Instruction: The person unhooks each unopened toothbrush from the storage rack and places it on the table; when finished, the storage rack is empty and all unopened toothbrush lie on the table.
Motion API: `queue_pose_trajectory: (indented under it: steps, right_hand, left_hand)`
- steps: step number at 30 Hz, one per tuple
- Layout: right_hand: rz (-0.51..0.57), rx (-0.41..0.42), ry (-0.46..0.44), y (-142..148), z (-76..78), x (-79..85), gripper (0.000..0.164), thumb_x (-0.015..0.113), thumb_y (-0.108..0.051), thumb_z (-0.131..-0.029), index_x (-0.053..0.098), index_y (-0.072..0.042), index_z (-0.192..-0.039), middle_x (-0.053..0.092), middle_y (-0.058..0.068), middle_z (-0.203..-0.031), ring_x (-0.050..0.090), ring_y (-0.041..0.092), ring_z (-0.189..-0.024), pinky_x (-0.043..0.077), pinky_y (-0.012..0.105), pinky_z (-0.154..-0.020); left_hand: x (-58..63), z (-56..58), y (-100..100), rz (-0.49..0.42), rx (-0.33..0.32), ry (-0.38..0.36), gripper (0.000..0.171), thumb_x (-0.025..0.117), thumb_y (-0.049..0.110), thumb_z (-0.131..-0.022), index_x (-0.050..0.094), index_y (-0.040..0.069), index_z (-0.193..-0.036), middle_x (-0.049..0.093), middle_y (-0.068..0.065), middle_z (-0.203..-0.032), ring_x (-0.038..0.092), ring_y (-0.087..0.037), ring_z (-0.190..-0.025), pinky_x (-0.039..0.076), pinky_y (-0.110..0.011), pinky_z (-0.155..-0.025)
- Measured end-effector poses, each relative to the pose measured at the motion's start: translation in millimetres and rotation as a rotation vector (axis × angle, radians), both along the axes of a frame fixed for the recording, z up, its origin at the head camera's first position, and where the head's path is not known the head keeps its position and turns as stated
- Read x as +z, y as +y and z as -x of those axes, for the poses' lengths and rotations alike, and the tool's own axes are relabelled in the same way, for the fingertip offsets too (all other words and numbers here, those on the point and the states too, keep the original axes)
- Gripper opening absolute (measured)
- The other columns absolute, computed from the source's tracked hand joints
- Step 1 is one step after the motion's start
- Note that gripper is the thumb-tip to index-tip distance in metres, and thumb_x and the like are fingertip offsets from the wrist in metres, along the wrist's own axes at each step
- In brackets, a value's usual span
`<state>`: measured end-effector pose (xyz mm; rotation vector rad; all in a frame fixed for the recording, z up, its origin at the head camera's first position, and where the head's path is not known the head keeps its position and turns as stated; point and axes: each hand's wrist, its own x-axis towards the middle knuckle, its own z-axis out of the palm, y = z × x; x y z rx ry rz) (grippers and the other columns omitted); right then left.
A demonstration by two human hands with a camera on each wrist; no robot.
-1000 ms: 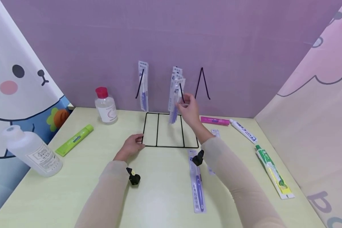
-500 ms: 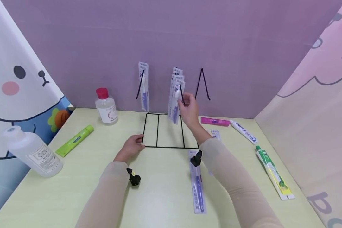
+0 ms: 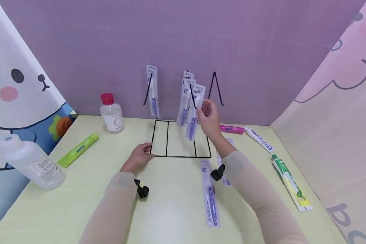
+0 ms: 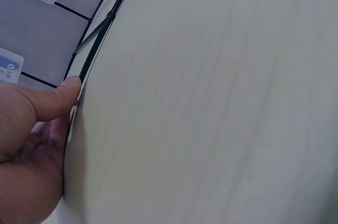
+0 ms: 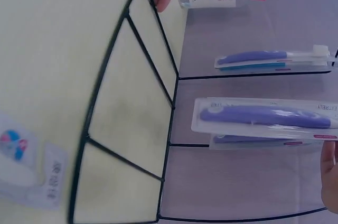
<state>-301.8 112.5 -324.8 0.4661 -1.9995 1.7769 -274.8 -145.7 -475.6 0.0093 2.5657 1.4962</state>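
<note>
My right hand [image 3: 209, 118] pinches the edge of a packaged toothbrush [image 3: 191, 126], a clear blister pack with a purple-handled brush. It overlaps the tip of the middle hook of a black wire rack [image 3: 183, 157]. Behind it, more toothbrush packs [image 3: 182, 113] hang on that hook. In the right wrist view the front pack [image 5: 264, 118] lies across another pack. My left hand [image 3: 138, 157] holds the front left corner of the rack's base, thumb on the wire in the left wrist view. Another toothbrush pack [image 3: 152, 98] hangs on the left hook.
On the table, a toothbrush pack [image 3: 209, 196] lies in front of the rack, another partly under my right forearm. Toothpaste tubes in pink [image 3: 231, 129], white [image 3: 259, 139] and green-yellow [image 3: 292, 183] lie right. Left are a green tube [image 3: 77, 150], a red-capped bottle [image 3: 112, 115] and a white bottle [image 3: 33, 162].
My right hand has shifted slightly right, drawing the front toothbrush pack right and forward, apart from the packs behind it. My left hand keeps its place on the rack.
</note>
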Motion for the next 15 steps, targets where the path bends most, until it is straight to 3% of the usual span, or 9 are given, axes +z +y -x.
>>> queue_pose_trajectory:
  steps: [6, 12, 15]
  right_hand:
    - [-0.073, 0.041, -0.177, 12, -25.6, -10.6, 0.037, 0.054, 0.007, -0.085, 0.042, 0.004, -0.120, 0.054, 0.020, -0.097, 0.053, 0.027, -0.080, 0.049, 0.048, -0.070]
    - [-0.113, 0.147, -0.407, 27, -34.8, -49.3, 0.046, 0.055, 0.006, -0.084, 0.040, -0.003, -0.126, 0.057, 0.019, -0.100, 0.056, 0.027, -0.078, 0.053, 0.041, -0.065]
    - [-0.100, 0.174, -0.553, 30, -48.6, -64.6, 0.047, 0.054, 0.007, -0.084, 0.038, -0.003, -0.127, 0.056, 0.020, -0.101, 0.056, 0.026, -0.078, 0.053, 0.041, -0.066]
  left_hand:
    - [0.4, -0.7, -1, -0.002, -0.005, -0.008, 0.055, 0.061, 0.003, -0.084, 0.039, 0.001, -0.135, 0.046, -0.019, -0.125, 0.041, -0.031, -0.115, 0.034, -0.042, -0.096]
    - [0.3, 1.1, -3, -0.005, -0.012, -0.012, 0.056, 0.061, 0.005, -0.084, 0.038, 0.001, -0.135, 0.045, -0.019, -0.125, 0.041, -0.031, -0.116, 0.034, -0.042, -0.096]
    - [-1.2, 2.5, -3, -0.004, -0.010, -0.018, 0.056, 0.062, 0.005, -0.084, 0.038, 0.002, -0.135, 0.045, -0.018, -0.126, 0.041, -0.031, -0.116, 0.034, -0.042, -0.096]
